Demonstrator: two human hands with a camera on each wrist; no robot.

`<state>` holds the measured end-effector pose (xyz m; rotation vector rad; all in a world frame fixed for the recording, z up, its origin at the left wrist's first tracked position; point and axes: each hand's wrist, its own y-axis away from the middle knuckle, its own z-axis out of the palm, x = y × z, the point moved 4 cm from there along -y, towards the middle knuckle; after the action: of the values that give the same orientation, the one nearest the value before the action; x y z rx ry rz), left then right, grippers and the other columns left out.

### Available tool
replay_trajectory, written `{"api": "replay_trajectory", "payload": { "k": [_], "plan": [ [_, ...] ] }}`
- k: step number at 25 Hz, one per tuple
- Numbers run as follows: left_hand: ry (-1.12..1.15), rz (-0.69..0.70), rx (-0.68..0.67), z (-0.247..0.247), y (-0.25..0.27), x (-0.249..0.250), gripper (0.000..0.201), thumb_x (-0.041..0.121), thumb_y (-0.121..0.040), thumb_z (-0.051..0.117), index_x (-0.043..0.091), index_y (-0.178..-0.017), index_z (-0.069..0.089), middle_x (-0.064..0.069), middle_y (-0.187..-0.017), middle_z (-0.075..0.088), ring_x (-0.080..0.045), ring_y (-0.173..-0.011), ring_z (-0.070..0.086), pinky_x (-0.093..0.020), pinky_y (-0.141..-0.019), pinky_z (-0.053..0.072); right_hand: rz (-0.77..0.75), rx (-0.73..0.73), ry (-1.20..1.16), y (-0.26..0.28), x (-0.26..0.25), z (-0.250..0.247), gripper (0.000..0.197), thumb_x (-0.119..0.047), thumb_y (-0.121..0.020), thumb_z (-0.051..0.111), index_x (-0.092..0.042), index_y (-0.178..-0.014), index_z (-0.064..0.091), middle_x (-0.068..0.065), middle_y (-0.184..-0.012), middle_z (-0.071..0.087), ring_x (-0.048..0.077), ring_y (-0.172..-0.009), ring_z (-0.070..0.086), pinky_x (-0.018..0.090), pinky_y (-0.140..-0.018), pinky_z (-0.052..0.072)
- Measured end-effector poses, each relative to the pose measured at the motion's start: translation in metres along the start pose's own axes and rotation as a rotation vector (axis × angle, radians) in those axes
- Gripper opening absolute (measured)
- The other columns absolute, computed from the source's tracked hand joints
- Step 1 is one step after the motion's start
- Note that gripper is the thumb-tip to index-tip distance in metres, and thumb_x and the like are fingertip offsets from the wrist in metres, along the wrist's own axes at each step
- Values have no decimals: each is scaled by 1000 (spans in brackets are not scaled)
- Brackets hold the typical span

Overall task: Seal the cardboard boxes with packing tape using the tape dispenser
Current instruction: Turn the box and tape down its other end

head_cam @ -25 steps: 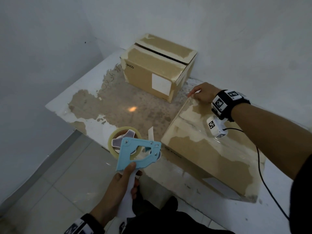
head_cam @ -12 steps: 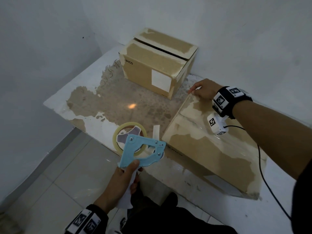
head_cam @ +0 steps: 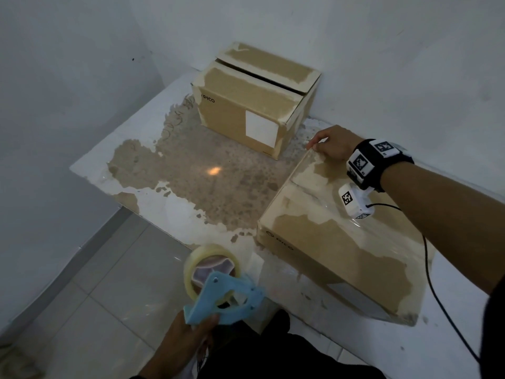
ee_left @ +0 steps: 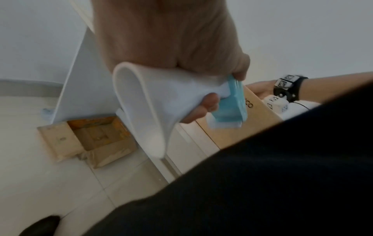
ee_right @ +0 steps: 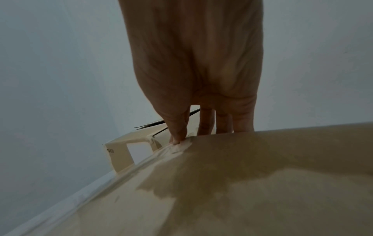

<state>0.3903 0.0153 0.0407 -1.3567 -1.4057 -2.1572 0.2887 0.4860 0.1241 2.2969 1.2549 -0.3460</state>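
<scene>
My left hand (head_cam: 195, 333) grips the white handle (ee_left: 145, 103) of the light blue tape dispenser (head_cam: 226, 299), held low in front of the table edge. Its clear tape roll (head_cam: 210, 265) faces up. The near cardboard box (head_cam: 341, 242) lies flat at the table's right, glossy tape across its top. My right hand (head_cam: 329, 143) rests on its far left corner. The thumb (ee_right: 177, 129) presses wrinkled tape at the edge, and the fingers (ee_right: 222, 123) hang down the far side. A taller cardboard box (head_cam: 254, 105) stands at the back, with a dark gap between its top flaps.
The white table (head_cam: 142, 138), its coating worn to brown, sits in a corner between two white walls. Under it an open cardboard box (ee_left: 88, 140) lies on the tiled floor. A black cable (head_cam: 437, 291) runs from my right wrist camera across the near box.
My left hand has drawn the dispenser down and back toward my body, away from the near box. The loose tape end no longer sticks up. My right hand stays on the far corner.
</scene>
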Motion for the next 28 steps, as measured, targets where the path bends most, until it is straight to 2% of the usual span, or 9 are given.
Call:
{"api": "replay_trajectory", "payload": {
  "k": [4,6,9,13,15,17,18,22,28],
  "plan": [
    [276,24,163,-16,-21,26,62,42,-61,77,-7,-93,55,-8,-47,49,-16,-34,47,-21,-35,40,-51,-9,70,0,-3,2,22,-14,-94,54,-23,-100,73,8,-123,66,26,-109,62,30,-83,43],
    [468,20,150,0,-41,49,80,51,-49,85,5,-107,57,-2,-63,62,-19,-55,64,-43,-54,59,-119,-26,189,2,-7,0,22,-13,-95,52,-21,-105,71,11,-121,64,29,-108,61,34,-87,45],
    [615,31,73,40,-61,90,69,52,-66,72,12,-118,53,-3,-89,63,-32,-88,67,-66,-87,46,-237,31,409,13,-15,-3,23,-18,-96,51,-26,-109,69,9,-115,60,30,-105,57,38,-81,48],
    [602,34,84,77,-78,124,62,51,-90,48,10,-137,42,-16,-118,56,-29,-89,61,-67,-101,37,-373,92,572,35,-17,3,31,-23,-99,46,-25,-126,63,2,-127,63,28,-112,56,39,-79,47],
    [566,20,97,80,-92,131,44,49,-98,35,14,-122,49,-9,-104,59,-23,-81,60,-55,-93,49,-421,70,661,46,-17,12,38,-20,-100,44,-26,-136,54,1,-140,56,29,-125,51,42,-89,45],
    [574,5,139,76,-102,132,43,48,-98,37,13,-118,52,-3,-82,53,-16,-67,61,-37,-70,58,-487,29,727,54,-24,20,39,-21,-100,41,-27,-138,51,-2,-146,51,28,-135,43,44,-101,37],
    [598,6,135,73,-106,130,44,49,-97,40,13,-120,53,-1,-77,50,-15,-62,60,-34,-69,58,-518,2,726,58,-31,23,37,-23,-101,39,-27,-136,53,-4,-144,53,26,-136,43,42,-105,33],
    [666,105,59,71,-104,131,39,57,-84,52,21,-99,61,-1,-72,50,-19,-73,49,-56,-86,48,-652,-180,708,76,-63,37,36,-28,-102,36,-28,-128,60,-9,-133,63,15,-122,56,39,-105,34],
    [656,172,113,73,-112,140,31,48,-85,49,19,-95,54,4,-62,48,-4,-47,48,-22,-49,49,-738,-230,648,114,-87,71,34,-27,-101,40,-27,-129,60,-7,-130,65,17,-112,61,36,-100,38]
  ]
}}
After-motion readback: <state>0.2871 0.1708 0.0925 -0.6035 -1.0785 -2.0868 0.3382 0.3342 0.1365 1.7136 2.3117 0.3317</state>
